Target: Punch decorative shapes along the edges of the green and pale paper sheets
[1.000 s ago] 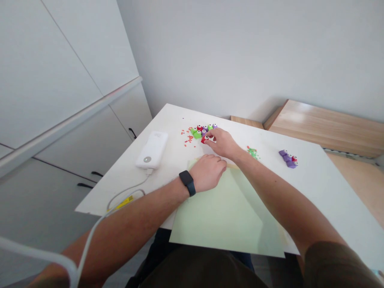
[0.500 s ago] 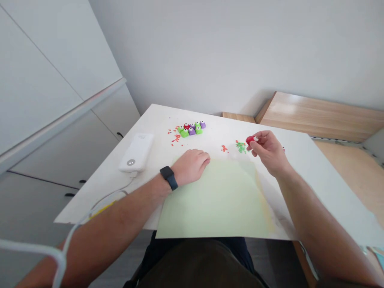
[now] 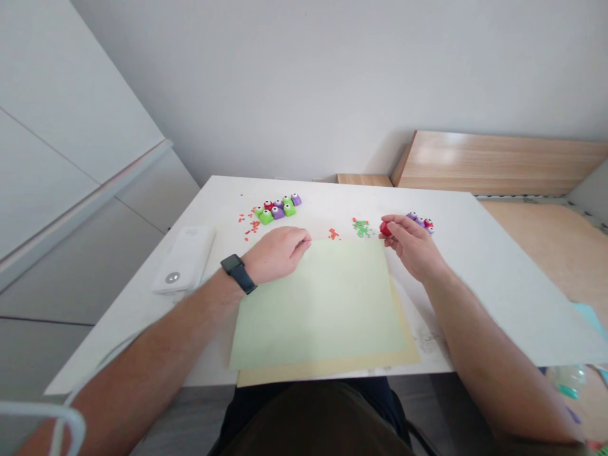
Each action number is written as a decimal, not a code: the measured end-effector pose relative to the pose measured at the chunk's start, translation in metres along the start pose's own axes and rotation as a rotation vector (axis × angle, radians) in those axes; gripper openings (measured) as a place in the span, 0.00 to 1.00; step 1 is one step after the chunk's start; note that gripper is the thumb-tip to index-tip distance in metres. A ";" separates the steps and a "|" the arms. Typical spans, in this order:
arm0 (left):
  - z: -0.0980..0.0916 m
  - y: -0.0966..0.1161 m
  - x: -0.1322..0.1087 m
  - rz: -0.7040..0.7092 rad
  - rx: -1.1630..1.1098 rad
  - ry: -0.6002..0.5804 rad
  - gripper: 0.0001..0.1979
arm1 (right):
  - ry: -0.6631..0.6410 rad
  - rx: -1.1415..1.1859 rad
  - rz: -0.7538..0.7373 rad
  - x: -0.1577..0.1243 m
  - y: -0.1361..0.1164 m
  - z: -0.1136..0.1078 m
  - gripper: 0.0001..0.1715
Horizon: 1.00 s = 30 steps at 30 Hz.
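Note:
My right hand [image 3: 411,248] holds a red craft punch [image 3: 386,229] in its fingertips, just left of a small group of purple and red punches [image 3: 420,223]. My left hand [image 3: 278,254] rests curled and empty at the top left corner of a pale green sheet [image 3: 318,304], with a black watch [image 3: 238,273] on its wrist. A yellow sheet [image 3: 327,373] lies under the green one. Beyond my left hand stands a cluster of green, purple and red punches [image 3: 275,209]. Red paper bits [image 3: 334,234] and green paper bits [image 3: 361,228] lie between my hands.
The white table [image 3: 456,218] carries everything. A white power bank [image 3: 184,259] lies left of my left hand, and more red bits [image 3: 249,221] lie near the cluster. White cabinets [image 3: 80,209] stand left, a wooden surface [image 3: 494,161] lies beyond the table.
My right hand has lifted the red punch from the cluster and carried it right, toward the purple group. My left hand has drawn back slightly, and the view has swung, showing more of the sheets.

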<state>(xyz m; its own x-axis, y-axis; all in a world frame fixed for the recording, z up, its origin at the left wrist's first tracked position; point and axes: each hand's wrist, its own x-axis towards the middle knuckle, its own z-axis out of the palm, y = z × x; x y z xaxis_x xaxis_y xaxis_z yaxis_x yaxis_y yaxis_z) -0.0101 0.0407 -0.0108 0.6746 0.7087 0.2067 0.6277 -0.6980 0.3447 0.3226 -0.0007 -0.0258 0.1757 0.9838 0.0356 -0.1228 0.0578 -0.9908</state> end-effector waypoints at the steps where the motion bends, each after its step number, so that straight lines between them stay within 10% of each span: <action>1: 0.001 0.000 0.001 -0.004 -0.010 -0.004 0.14 | 0.032 0.001 -0.022 0.000 -0.001 -0.001 0.15; 30: 0.003 -0.011 -0.027 -0.077 0.046 0.130 0.15 | -0.007 0.018 0.172 -0.011 -0.005 0.009 0.25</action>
<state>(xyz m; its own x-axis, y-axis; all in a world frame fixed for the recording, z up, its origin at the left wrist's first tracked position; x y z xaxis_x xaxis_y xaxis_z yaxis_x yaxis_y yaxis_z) -0.0346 0.0290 -0.0226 0.5694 0.7658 0.2988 0.6950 -0.6426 0.3225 0.3126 -0.0099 -0.0196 0.1433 0.9806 -0.1337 -0.1680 -0.1090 -0.9797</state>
